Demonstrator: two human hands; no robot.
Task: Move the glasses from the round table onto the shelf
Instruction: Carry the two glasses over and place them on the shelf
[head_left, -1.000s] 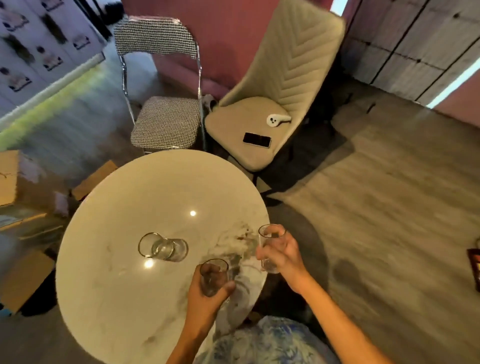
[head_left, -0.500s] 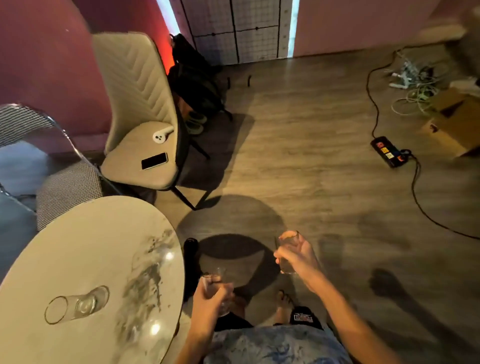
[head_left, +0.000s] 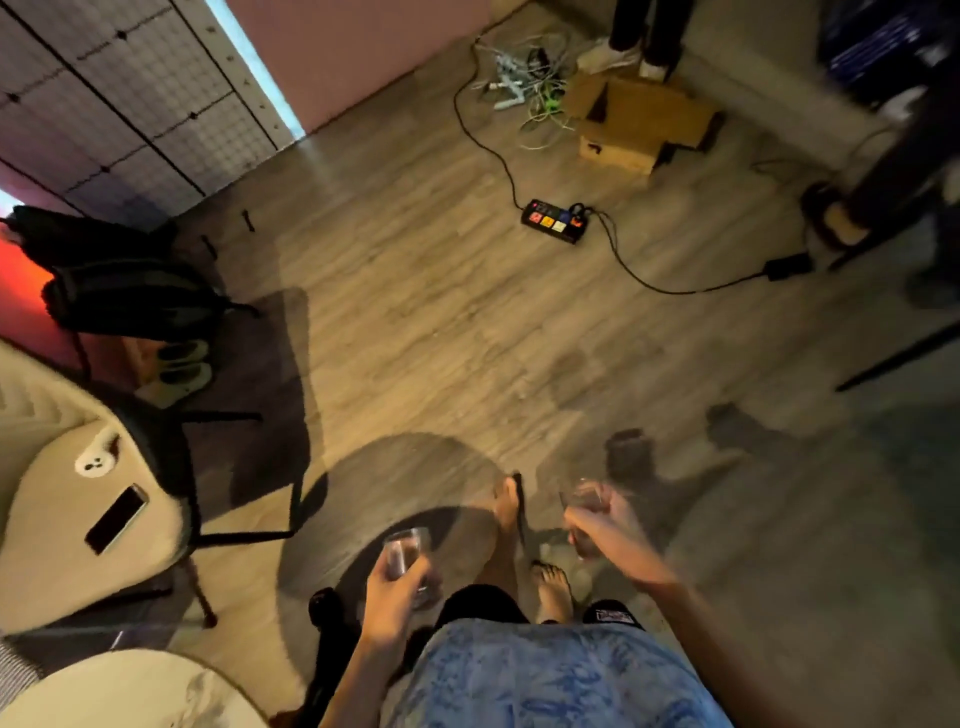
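With a glass upright in the left hand and another glass in the right hand, fingers wrapped round both, the counter sits near left; no shelf in view, so neither hand is nearer.

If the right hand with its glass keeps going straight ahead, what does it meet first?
Nothing close: ahead of the right hand and its glass lies bare floor; the power strip sits farther on, low down. Depth is unclear.

Wooden floor, pink wall, beige chair, cardboard box
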